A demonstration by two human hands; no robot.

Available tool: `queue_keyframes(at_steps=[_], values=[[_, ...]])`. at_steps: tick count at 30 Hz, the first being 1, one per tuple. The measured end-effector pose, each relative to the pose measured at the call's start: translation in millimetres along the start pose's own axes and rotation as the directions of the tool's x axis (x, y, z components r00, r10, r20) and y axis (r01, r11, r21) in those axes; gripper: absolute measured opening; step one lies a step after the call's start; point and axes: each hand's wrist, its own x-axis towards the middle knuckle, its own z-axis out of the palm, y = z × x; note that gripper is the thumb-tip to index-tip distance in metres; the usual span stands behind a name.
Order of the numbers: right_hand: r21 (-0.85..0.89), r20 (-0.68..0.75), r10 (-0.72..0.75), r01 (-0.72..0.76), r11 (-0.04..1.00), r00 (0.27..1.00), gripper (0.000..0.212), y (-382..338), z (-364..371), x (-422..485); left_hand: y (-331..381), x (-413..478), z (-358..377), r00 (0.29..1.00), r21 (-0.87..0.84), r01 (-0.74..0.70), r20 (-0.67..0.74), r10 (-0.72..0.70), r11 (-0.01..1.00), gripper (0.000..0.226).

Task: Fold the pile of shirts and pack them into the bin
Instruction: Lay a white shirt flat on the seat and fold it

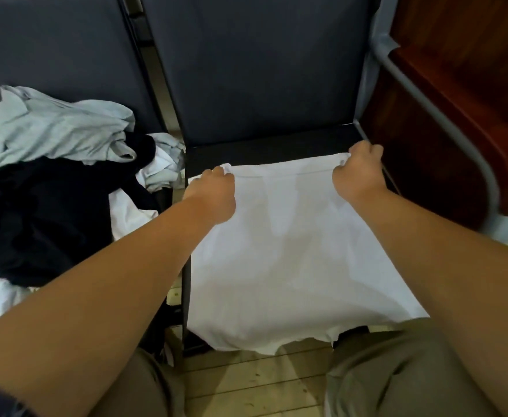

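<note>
A white shirt (289, 254) lies spread over the seat of a dark chair (264, 142) in front of me, its near edge hanging off the seat's front. My left hand (213, 195) pinches the shirt's far left corner. At the far right corner, my right hand (359, 170) grips the same hemmed edge. Both hands hold that edge stretched between them. A pile of shirts (51, 176) in pale blue-grey, black and white sits on the neighbouring chair to the left. No bin is in view.
Dark upholstered chair backs (246, 61) rise behind both seats. A reddish wooden surface (457, 94) with a grey metal tube frame stands at the right. Pale wooden floorboards (255, 383) show between my knees.
</note>
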Motion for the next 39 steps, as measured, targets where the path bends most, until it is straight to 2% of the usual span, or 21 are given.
queue_keyframes(at_steps=[2,4,6,9,13,16,20,23,27,30,32,36,39], values=[[-0.098,0.062,-0.027,0.033,0.995,0.998,0.035,1.3,-1.9,-4.8,3.8,-3.2,0.9,0.999,-0.038,-0.002,0.039,0.003,0.999,0.048],[-0.237,0.196,-0.064,0.110,0.965,0.978,0.021,1.0,-2.5,-10.2,4.5,-4.8,2.3,0.999,-0.057,0.013,0.053,-0.010,0.998,0.053],[-0.319,0.287,-0.100,0.194,0.928,0.953,0.026,-0.7,2.4,-17.8,2.8,-4.1,3.4,0.998,-0.043,0.032,0.050,-0.030,0.999,0.057],[-0.301,0.376,-0.178,0.301,0.905,0.909,0.037,-2.6,10.6,-21.9,-0.5,0.7,4.7,0.997,-0.050,0.071,0.046,-0.069,0.996,0.062],[-0.304,0.367,-0.206,0.326,0.895,0.907,0.043,-4.7,17.7,-7.8,-4.6,13.6,10.7,0.987,-0.060,0.144,0.083,-0.139,0.988,0.073],[-0.373,0.390,-0.177,0.331,0.867,0.904,0.060,-5.4,23.8,8.6,-13.7,28.2,20.2,0.973,-0.109,0.207,0.130,-0.192,0.972,0.085],[-0.509,0.268,-0.032,0.170,0.844,0.963,0.078,-6.1,28.3,21.5,-24.7,35.3,30.0,0.953,-0.153,0.288,0.143,-0.267,0.945,0.089],[-0.483,0.229,0.021,0.095,0.870,0.973,0.079,-10.4,31.7,23.4,-25.4,34.6,30.3,0.950,-0.122,0.302,0.121,-0.288,0.945,0.089],[-0.446,0.258,-0.036,0.152,0.882,0.965,0.075,-17.1,36.2,12.7,-12.6,27.1,18.0,0.974,-0.037,0.228,-0.006,-0.228,0.973,0.072],[-0.415,0.209,-0.160,0.236,0.879,0.965,0.052,-22.2,34.0,2.6,0.5,24.2,8.5,0.989,-0.059,0.077,-0.124,-0.084,0.995,0.050],[-0.383,0.252,-0.236,0.320,0.867,0.939,0.041,-24.1,33.9,-0.5,9.0,25.0,7.0,0.993,-0.109,-0.036,-0.119,0.022,0.993,0.046],[-0.341,0.317,-0.324,0.426,0.838,0.891,0.044,-21.4,39.0,0.5,20.2,29.1,11.4,0.991,-0.170,-0.112,-0.089,0.098,0.979,0.048],[-0.373,0.376,-0.283,0.424,0.825,0.882,0.056,-20.9,42.7,7.3,20.8,37.2,14.8,0.994,-0.145,-0.083,-0.089,0.071,0.986,0.055]])
